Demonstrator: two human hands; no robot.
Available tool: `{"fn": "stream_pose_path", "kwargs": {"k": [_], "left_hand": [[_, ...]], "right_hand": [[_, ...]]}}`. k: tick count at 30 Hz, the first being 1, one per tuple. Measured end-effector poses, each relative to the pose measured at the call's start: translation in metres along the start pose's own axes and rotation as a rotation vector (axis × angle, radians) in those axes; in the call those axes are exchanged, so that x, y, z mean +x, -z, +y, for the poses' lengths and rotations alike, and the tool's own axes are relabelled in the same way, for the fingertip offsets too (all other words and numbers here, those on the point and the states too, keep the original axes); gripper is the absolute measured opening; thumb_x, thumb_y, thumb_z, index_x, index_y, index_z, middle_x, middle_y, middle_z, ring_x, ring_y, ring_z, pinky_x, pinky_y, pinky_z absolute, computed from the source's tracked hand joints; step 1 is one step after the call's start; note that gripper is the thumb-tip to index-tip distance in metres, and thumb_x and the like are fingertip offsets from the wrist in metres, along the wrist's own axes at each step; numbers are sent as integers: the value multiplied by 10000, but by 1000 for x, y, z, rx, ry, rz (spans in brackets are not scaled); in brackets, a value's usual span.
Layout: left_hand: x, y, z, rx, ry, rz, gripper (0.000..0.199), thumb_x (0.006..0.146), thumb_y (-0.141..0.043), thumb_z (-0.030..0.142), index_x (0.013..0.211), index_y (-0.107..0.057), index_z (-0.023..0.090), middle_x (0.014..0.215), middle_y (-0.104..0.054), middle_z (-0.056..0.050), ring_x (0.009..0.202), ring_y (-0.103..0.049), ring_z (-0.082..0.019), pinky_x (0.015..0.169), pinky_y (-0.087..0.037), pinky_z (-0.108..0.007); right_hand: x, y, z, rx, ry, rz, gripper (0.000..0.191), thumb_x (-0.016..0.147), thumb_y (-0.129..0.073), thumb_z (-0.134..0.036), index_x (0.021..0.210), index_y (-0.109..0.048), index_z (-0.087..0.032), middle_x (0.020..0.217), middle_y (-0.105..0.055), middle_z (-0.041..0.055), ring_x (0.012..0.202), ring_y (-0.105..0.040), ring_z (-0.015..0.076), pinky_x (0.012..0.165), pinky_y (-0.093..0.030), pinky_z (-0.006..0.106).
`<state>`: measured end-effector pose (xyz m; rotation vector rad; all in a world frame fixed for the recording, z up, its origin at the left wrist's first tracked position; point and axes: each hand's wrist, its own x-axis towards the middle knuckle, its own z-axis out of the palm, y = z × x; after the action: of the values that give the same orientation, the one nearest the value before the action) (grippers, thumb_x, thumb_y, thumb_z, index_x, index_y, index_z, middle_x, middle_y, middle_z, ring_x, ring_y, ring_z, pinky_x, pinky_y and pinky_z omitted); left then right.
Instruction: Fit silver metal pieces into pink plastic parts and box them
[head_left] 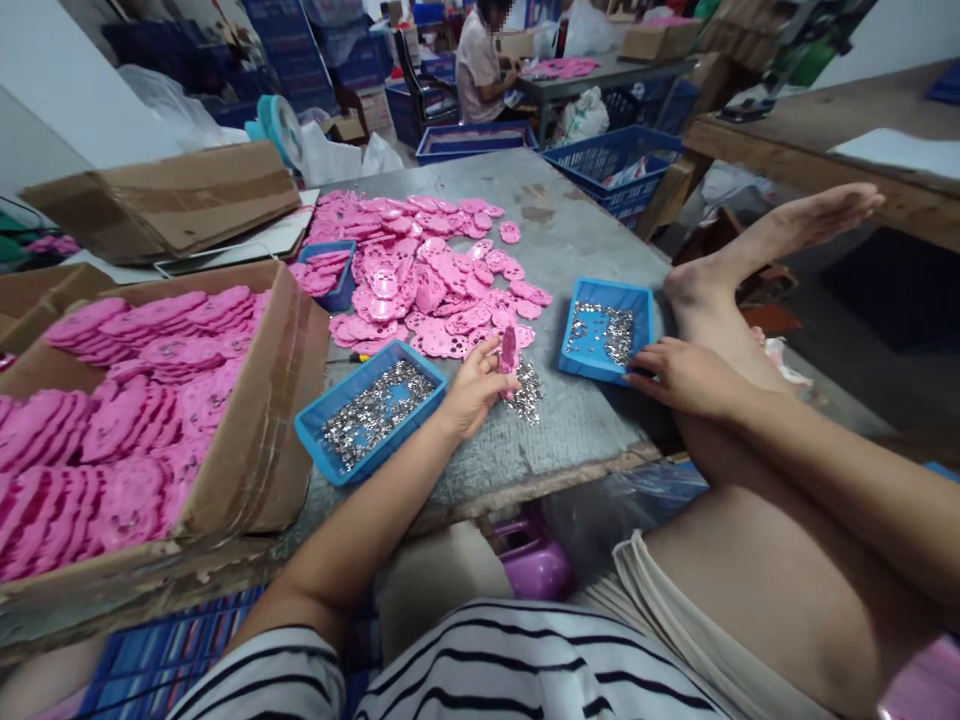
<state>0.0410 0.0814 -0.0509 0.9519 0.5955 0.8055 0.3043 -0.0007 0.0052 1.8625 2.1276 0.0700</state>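
My left hand [474, 388] pinches a pink plastic piece [509, 350] and holds it upright, edge toward me, above the table. Just under it lies a loose heap of small silvery metal parts [528, 395]. My right hand [686, 375] reaches to the near right corner of a blue tray [607, 288], its fingers loosely extended at the rim. Small metal parts lie inside that tray. Another blue tray [315, 455], also with many metal parts, sits left of my left hand. Beyond my hands spreads a big pile of flat pink plastic pieces [431, 285].
A cardboard box [247, 400] of stacked pink pieces stands at the left, with a small blue bin [343, 290] behind it. My raised bare leg [712, 340] borders the table's right side. A person [480, 70] sits at another table behind blue crates [622, 165].
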Motion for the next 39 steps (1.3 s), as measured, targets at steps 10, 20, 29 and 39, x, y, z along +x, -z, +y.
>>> {"fn": "stream_pose_path", "kwargs": {"k": [10,20,29,39], "left_hand": [[-11,15,-9,-6,-5,0,550,561,-790,254,946,-402,195,710,-583,64,535,-628,-99,484,-483,-203],[-16,11,-10,-57,41,8,403,607,-757,274,856,-458,169,746,-629,31,471,-556,-68,371,-401,-177],[-23,3,-11,-61,113,27,397,620,-742,312,869,-465,177,695,-629,29,466,-557,-88,375,-380,-187],[-30,-9,-21,40,105,72,402,604,-753,277,869,-468,172,720,-640,19,468,-562,-88,385,-406,-199]], "right_hand": [[7,29,-85,484,-209,-38,181,861,-508,-159,928,-676,-157,970,-706,101,850,-645,213,717,-454,294],[37,-42,-122,806,-438,288,97,781,-602,-151,839,-673,-184,914,-630,70,877,-592,209,778,-454,313],[32,-50,-121,933,-415,480,109,798,-554,-188,693,-576,-202,746,-601,51,736,-541,195,684,-398,315],[24,-27,-148,1909,-351,438,297,670,-698,-456,685,-555,-196,599,-554,-36,488,-405,83,497,-332,244]]}}
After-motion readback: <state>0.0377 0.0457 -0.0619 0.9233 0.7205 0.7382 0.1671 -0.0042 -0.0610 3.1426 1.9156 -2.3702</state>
